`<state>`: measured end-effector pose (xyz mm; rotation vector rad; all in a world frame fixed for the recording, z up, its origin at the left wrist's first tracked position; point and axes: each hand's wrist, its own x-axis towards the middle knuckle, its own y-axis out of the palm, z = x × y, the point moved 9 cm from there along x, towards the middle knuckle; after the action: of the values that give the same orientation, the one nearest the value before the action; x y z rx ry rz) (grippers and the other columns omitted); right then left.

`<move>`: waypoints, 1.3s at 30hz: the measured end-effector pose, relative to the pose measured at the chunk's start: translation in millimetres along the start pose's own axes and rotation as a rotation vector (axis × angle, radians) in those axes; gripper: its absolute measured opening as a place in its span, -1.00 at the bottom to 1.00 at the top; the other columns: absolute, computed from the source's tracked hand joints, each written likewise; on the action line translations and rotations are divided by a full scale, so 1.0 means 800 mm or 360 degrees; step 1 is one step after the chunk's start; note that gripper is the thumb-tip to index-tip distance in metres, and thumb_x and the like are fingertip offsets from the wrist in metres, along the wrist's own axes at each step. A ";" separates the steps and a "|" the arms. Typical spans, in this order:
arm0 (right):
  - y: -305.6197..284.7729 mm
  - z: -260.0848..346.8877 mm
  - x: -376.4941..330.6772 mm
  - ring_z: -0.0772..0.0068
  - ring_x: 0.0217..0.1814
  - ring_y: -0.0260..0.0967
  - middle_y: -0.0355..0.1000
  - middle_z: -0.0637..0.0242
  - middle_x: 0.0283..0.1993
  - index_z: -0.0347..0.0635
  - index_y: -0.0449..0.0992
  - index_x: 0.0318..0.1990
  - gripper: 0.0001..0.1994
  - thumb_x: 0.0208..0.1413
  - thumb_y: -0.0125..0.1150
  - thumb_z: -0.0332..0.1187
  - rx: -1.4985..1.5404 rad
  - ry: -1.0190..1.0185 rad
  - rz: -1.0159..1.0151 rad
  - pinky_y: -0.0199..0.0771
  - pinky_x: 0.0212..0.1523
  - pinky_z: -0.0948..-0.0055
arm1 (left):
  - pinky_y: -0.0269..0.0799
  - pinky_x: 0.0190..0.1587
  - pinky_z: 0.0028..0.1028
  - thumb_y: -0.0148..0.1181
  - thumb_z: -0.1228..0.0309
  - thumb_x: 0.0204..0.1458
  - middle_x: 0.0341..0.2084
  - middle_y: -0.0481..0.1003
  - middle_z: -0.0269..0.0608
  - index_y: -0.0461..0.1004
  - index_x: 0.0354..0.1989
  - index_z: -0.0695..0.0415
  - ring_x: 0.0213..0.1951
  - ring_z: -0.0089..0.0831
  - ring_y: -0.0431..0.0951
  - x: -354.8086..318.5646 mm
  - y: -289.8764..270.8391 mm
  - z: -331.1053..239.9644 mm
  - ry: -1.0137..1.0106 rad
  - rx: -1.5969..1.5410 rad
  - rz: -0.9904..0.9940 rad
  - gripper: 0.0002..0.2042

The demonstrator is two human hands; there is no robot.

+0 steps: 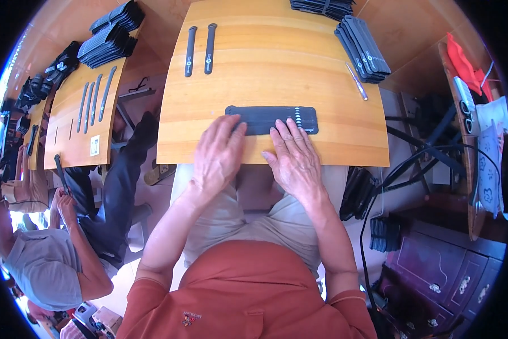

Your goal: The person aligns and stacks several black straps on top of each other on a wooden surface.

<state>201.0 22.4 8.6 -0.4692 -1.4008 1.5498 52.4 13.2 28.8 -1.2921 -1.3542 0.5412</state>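
A flat dark panel of black strips point(261, 120) lies crosswise near the front edge of the wooden table, a row of pale marks near its right end. My right hand point(295, 155) rests on its right part, fingers stretched out over the lower edge. At the left end, my left hand point(219, 150) has its fingers extended and slightly bent, the tips touching or just above the panel; the hand is a little blurred. Neither hand grips anything visible. Farther back on the left lie two single black strips point(190, 51), parallel and apart from each other.
Stacked black strips point(362, 50) sit at the table's back right, beside a slim silver pen-like tool point(357, 82). On the left, a co-worker point(53, 254) sits at another wooden table point(67, 124) holding a black strip. A dark cable point(365, 243) hangs at right near a purple cabinet point(435, 265).
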 end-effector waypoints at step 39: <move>0.049 0.061 0.211 -0.05 0.26 0.40 0.50 0.01 0.17 -0.32 0.59 0.05 -0.63 0.20 0.31 -0.24 0.0250 -0.0183 -0.0232 0.45 0.25 0.08 | 0.06 0.49 -0.06 0.14 -0.05 0.24 0.38 0.35 -0.06 0.46 0.27 0.26 0.45 -0.23 0.27 -0.044 0.008 0.044 0.0107 -0.0026 0.0172 -0.37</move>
<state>68.5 140.7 37.3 -0.1810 -1.3556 1.5728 15.4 -3.7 -0.2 -1.3910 -1.2409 0.5568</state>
